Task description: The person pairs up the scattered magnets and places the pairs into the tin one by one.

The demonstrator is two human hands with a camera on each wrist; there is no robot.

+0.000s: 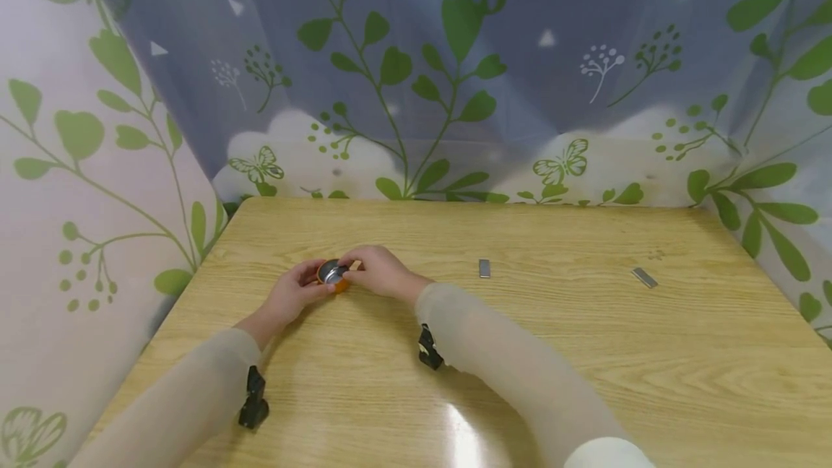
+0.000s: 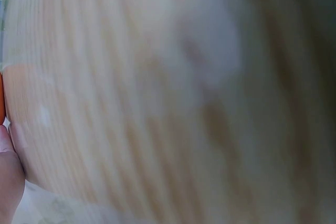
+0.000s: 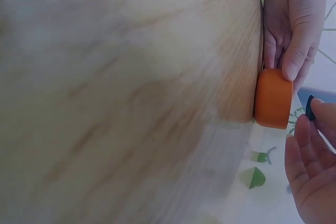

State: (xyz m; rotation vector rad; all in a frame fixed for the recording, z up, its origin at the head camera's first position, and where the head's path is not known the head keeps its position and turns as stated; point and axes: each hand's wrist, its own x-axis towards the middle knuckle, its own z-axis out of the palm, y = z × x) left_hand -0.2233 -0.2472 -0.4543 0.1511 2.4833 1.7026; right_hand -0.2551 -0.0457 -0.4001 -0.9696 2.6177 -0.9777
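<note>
A small round orange bowl (image 1: 341, 287) with a shiny metallic inside stands on the left part of the table. My left hand (image 1: 292, 293) holds it from the left, thumb near the rim and fingers round the far side. In the right wrist view the orange side of the bowl (image 3: 273, 99) shows plainly. Over its opening my right hand (image 1: 382, 271) pinches a small dark flat piece (image 3: 310, 108) between thumb and fingertip. The left wrist view catches only part of the left hand (image 2: 9, 182) and a sliver of orange at its edge.
Two small grey rectangular pieces lie on the wooden table (image 1: 403, 410): one grey piece (image 1: 484, 269) right of the right hand, another grey piece (image 1: 645, 278) farther right. A patterned curtain (image 1: 416, 107) hangs behind the table and along its sides.
</note>
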